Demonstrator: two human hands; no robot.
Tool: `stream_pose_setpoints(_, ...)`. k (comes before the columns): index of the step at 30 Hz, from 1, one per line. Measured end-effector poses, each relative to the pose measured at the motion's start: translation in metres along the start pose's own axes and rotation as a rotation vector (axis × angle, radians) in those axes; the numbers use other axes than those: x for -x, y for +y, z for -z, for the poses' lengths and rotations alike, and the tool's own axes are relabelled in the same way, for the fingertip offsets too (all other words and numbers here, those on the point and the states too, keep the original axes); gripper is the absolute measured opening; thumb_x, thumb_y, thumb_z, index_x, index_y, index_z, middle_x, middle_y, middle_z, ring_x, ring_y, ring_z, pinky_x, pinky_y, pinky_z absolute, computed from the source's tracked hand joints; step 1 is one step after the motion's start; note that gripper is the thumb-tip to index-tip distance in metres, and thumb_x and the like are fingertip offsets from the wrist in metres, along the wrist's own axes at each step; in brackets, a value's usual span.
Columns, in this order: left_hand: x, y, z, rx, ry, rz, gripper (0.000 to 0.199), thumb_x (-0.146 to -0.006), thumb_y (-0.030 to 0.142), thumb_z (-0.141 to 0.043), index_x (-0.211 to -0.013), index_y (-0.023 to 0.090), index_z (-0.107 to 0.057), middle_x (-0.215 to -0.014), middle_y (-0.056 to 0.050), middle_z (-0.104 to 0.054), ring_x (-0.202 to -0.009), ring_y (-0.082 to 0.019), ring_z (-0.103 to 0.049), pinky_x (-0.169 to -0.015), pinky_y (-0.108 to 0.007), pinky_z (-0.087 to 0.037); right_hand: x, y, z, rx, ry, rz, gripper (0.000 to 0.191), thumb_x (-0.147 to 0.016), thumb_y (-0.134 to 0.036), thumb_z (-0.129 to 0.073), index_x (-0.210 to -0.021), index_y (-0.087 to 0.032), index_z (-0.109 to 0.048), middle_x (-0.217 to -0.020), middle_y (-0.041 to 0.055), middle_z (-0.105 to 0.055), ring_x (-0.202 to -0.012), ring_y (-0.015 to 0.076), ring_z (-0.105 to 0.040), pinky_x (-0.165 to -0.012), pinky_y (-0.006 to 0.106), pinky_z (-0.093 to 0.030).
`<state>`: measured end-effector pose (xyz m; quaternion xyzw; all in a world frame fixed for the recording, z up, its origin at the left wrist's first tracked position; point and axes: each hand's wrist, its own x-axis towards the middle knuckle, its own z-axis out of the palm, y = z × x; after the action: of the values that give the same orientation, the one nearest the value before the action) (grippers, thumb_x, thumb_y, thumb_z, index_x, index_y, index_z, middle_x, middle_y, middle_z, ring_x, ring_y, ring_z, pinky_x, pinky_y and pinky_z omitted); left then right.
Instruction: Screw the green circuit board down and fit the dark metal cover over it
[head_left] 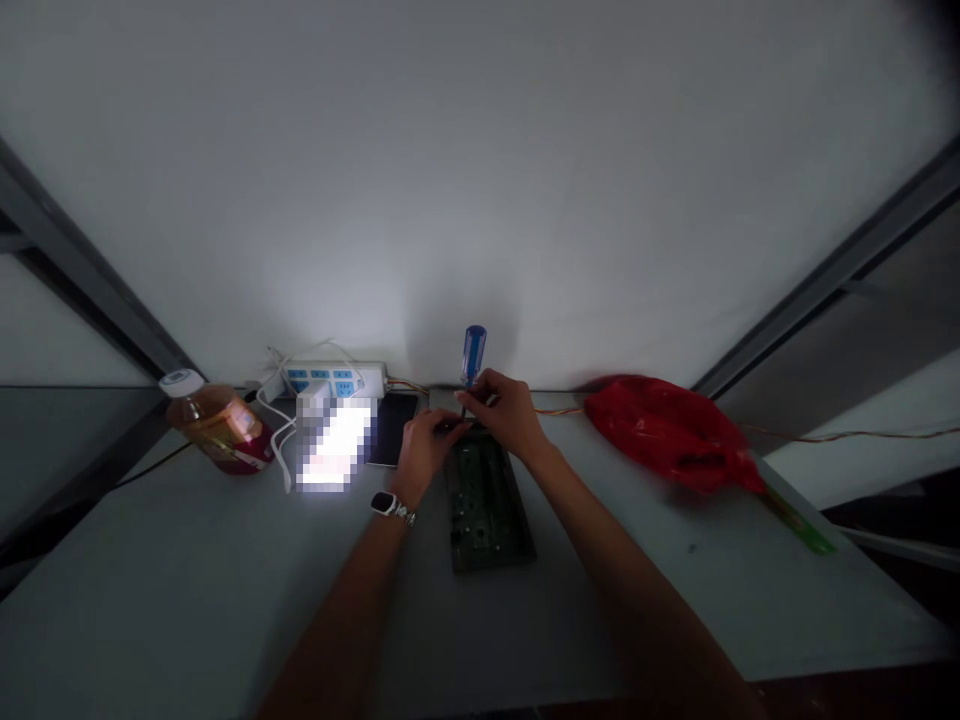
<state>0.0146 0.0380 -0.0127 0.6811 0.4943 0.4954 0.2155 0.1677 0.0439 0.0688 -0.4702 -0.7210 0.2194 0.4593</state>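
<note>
A screwdriver (473, 352) with a blue, partly clear handle stands nearly upright at the far end of a dark green circuit board (480, 510) in a shallow casing. My right hand (508, 412) is closed around the lower part of the screwdriver, thumb and fingers pinching below the handle. On the left of the shaft, my left hand (424, 452) has its fingers pressed together near the tip, at the board's far edge. A small dark thing seems to sit in those fingers, too dim to name. A watch (383, 502) is on my left wrist.
A bright pixelated rectangle (337, 445) lies left of the hands, beside a dark phone-like slab (394, 425). Behind are a white power strip (337, 378) and white cables. A drink bottle (221, 420) stands far left; a red plastic bag (667, 430) lies right. A wall rises behind.
</note>
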Motion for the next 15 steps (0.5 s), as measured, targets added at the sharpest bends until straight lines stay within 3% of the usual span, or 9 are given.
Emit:
stream_pose_setpoints(3, 0.000, -0.003, 0.000, 0.030, -0.012, 0.002, 0.015, -0.084, 0.033, -0.071, -0.088, 0.019, -0.076, -0.078, -0.001, -0.073, -0.068, -0.014, -0.064, -0.068, -0.026, -0.049, -0.001, 0.001, 0.002, 0.006, -0.030, -0.003, 0.017, -0.081, -0.035, -0.069, -0.078, -0.019, -0.063, -0.070, -0.0001, -0.069, -0.062, 0.0137, -0.062, -0.058, 0.023, -0.046)
stream_pose_setpoints(7, -0.001, -0.002, 0.003, 0.053, -0.066, -0.010, 0.015, -0.086, 0.030, -0.069, -0.093, 0.019, -0.076, -0.081, -0.003, -0.074, -0.069, -0.015, -0.065, -0.066, -0.026, -0.049, -0.004, 0.004, 0.010, -0.099, -0.220, 0.022, 0.017, -0.087, -0.031, -0.060, -0.097, -0.020, -0.069, -0.093, 0.0039, -0.075, -0.071, 0.0147, -0.066, -0.060, 0.024, -0.049)
stream_pose_setpoints(9, -0.001, -0.001, 0.005, 0.057, -0.104, -0.025, 0.015, -0.087, 0.030, -0.067, -0.094, 0.019, -0.076, -0.083, -0.003, -0.075, -0.071, -0.016, -0.065, -0.068, -0.027, -0.049, -0.005, 0.005, 0.013, -0.151, -0.273, 0.011, 0.020, -0.089, -0.030, -0.057, -0.099, -0.020, -0.071, -0.092, 0.0041, -0.076, -0.068, 0.0144, -0.066, -0.059, 0.024, -0.049)
stream_pose_setpoints(15, -0.002, 0.003, 0.008, 0.037, -0.090, -0.011, 0.020, -0.083, 0.032, -0.072, -0.100, 0.020, -0.075, -0.085, -0.003, -0.073, -0.073, -0.016, -0.063, -0.070, -0.028, -0.050, -0.006, 0.004, 0.013, -0.067, -0.181, 0.016, 0.014, -0.085, -0.030, -0.063, -0.086, -0.019, -0.071, -0.078, 0.0015, -0.074, -0.063, 0.0136, -0.063, -0.058, 0.024, -0.046)
